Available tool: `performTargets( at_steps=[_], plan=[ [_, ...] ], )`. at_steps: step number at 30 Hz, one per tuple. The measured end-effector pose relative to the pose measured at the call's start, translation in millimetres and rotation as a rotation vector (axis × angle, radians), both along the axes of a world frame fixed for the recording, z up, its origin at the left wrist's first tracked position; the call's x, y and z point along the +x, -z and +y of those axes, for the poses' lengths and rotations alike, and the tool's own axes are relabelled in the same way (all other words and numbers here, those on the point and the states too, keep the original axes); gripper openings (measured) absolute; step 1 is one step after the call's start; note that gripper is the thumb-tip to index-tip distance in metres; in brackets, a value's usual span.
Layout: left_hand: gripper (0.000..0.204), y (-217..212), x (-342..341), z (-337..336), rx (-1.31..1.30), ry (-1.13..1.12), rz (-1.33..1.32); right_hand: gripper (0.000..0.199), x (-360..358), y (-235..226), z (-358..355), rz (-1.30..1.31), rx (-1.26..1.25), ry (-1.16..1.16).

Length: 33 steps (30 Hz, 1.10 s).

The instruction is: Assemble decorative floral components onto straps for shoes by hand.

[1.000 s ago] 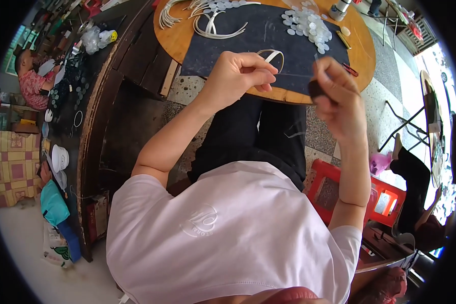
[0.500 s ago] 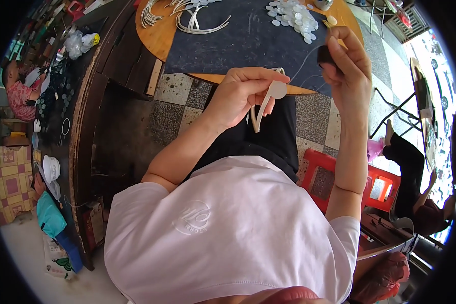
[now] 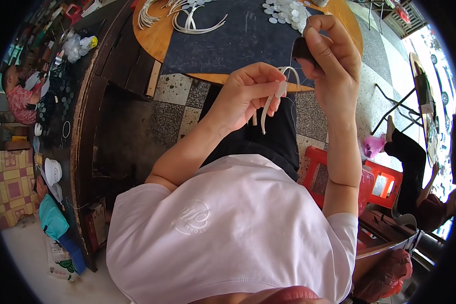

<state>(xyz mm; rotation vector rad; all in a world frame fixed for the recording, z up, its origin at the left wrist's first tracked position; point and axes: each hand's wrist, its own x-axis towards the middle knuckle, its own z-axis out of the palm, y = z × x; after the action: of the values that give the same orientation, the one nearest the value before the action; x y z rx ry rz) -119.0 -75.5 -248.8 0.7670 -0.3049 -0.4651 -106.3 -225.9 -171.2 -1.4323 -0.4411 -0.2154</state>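
Observation:
My left hand is closed in a pinch on a thin white headband, which hangs as a bent loop over my lap. Against the band, by the fingertips, a small pale disc is turned nearly edge-on. Higher and to the right, my right hand is raised, thumb and forefinger pressed together on what looks like a thin needle. A dark wrap covers one of its fingers. Fine thread runs between the right hand and the disc.
A rounded wooden table with a dark mat stands ahead. On it lie white headbands and a heap of translucent discs. A dark cabinet is at left, a red plastic chair at right. Other people sit at both sides.
My right hand has shifted left and slightly up, nearer the left hand. In the left hand, the disc has turned from facing me to nearly edge-on.

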Motion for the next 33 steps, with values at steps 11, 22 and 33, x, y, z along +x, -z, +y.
performTargets(
  at_steps=[11, 22, 33],
  plan=[
    [0.027, -10, -9, 8, 0.037, -0.072, -0.061, 0.006, 9, 8, 4, 0.036, -0.074, 0.102],
    [0.029, -17, -10, 14, 0.259, -0.175, -0.092, 0.006, 20, 21, 2, 0.075, -0.108, 0.174],
    [0.017, -23, -9, 18, 0.439, -0.121, -0.083, 0.006, 35, 44, 1, -0.002, -0.185, 0.212]
  ],
)
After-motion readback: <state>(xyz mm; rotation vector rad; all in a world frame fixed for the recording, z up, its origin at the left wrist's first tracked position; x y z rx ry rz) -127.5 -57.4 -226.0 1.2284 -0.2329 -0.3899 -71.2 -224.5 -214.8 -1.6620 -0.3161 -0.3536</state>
